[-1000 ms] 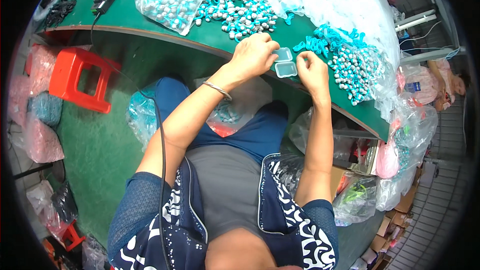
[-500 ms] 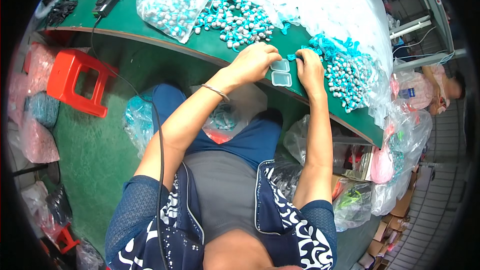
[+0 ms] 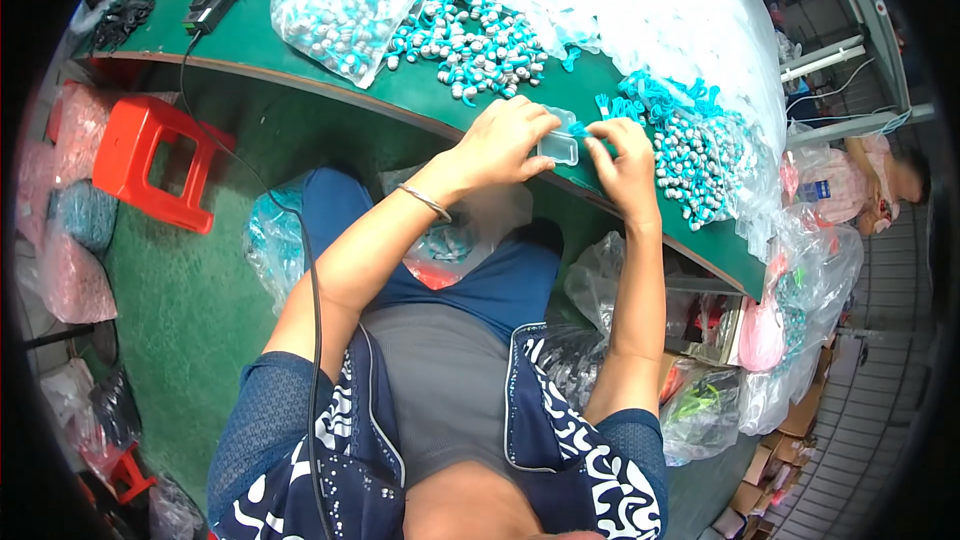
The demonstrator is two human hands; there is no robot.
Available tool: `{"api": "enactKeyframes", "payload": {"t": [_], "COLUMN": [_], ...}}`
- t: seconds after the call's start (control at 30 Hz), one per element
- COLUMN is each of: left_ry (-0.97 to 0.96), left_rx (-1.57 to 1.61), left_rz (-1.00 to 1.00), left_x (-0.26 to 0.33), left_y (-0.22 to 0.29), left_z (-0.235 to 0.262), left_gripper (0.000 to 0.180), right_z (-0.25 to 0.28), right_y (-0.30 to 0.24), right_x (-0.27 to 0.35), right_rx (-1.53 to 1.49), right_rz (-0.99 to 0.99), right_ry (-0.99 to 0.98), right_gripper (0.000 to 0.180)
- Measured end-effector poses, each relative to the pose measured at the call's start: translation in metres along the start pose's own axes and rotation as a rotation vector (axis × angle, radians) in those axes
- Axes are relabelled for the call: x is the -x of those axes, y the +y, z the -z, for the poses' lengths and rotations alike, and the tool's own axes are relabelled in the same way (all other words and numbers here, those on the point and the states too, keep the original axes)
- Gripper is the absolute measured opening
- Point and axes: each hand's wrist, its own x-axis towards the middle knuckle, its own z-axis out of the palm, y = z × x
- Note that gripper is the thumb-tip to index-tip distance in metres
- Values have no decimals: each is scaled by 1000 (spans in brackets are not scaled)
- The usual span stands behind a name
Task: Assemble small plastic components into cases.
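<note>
A small clear plastic box [image 3: 558,148] with its hinged lid open lies at the table's front edge. My left hand [image 3: 500,143] grips its left side, fingers near the lid and thumb lower down. My right hand [image 3: 627,165] pinches a teal corded piece [image 3: 580,128] at the box's right edge; part of that piece is hidden by the fingers. Right of my right hand lies a pile of silver-and-teal pieces [image 3: 690,165] with bundled teal cords. A second pile of such pieces [image 3: 485,50] lies beyond my left hand.
The green table [image 3: 590,80] also bears a clear bag of the same pieces [image 3: 335,25], a large sheet of clear plastic [image 3: 690,10] and a black adapter [image 3: 208,12]. A black cable [image 3: 312,270] crosses over my left arm. A red stool [image 3: 155,160] stands left; another person [image 3: 870,180] is far right.
My right hand has moved slightly nearer me, bringing the teal piece from the table to the box. My left hand has opened its grip from the lid's edge to span the box's left side.
</note>
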Motion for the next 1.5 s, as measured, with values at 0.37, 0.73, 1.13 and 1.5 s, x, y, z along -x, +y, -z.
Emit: {"api": "enactKeyframes", "payload": {"t": [0.37, 0.73, 1.13, 1.5], "left_ry": [40, 17, 31, 308], "left_rx": [80, 133, 127, -367], "left_rz": [-6, 10, 1, 171], "left_x": [1, -2, -2, 14], "left_y": [-7, -7, -8, -19], "left_z": [0, 1, -2, 51], "left_gripper": [55, 53, 50, 28], "right_z": [-8, -13, -18, -3], "right_y": [-19, -17, -15, -14], "right_x": [-9, -9, -7, 6], "right_rx": [13, 130, 90, -157], "right_rz": [-59, 98, 50, -162], "right_ry": [-167, -192, -206, 52], "right_gripper": [20, 14, 13, 13]}}
